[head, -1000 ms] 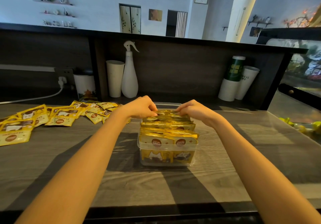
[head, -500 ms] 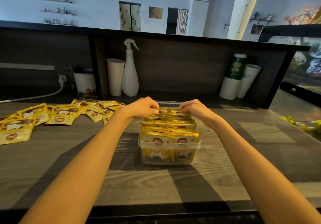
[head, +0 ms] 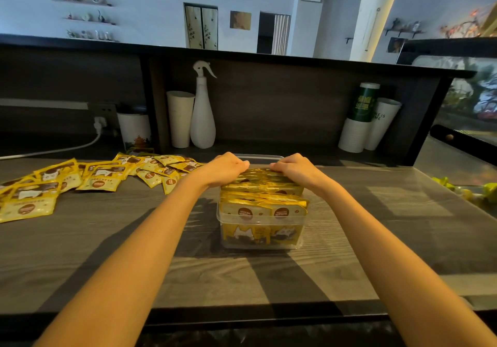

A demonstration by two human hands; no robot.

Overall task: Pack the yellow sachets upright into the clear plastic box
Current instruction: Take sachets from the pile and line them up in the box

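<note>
A clear plastic box (head: 261, 243) stands in the middle of the wooden counter, filled with several yellow sachets (head: 265, 202) standing upright in rows. My left hand (head: 225, 170) rests on the sachet tops at the box's far left, fingers curled onto them. My right hand (head: 295, 169) does the same at the far right. Both hands press against the back rows of sachets. Loose yellow sachets (head: 102, 178) lie flat in a scattered spread on the counter to the left.
A white spray bottle (head: 203, 120) and a white cup (head: 179, 120) stand at the back under the raised ledge. Stacked paper cups (head: 363, 120) lean at the back right. A printed cup (head: 134, 131) and a plugged cable (head: 67, 149) are at the back left.
Both hands have shifted slightly forward and down onto the tops of the back sachets. The box has not moved.
</note>
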